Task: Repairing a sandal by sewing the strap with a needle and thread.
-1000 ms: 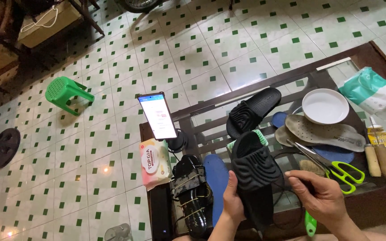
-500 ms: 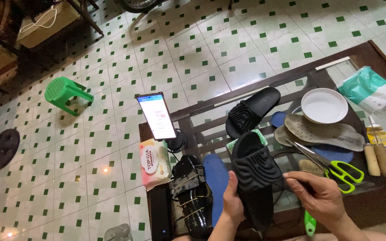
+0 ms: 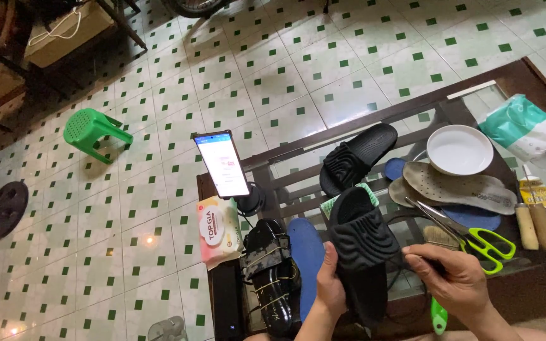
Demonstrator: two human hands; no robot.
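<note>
Slide point(image 3: 363, 252) sits upright in my left hand point(image 3: 328, 287), fingers wrapped round its edge; my right hand point(image 3: 453, 278) pinches narrow at its strap, scissors point(image 3: 475, 237) just beside.

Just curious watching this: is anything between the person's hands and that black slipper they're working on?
Nothing visible. The left hand grips the slipper directly, and the right hand pinches at its side edge. The scissors lie apart on the table.

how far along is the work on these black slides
Done: nothing visibly finished. In hand: the left hand grips one black slide while the right hand pinches at its strap edge. Left: the second black slide lies untouched on the glass table, near the green-handled scissors.
</note>
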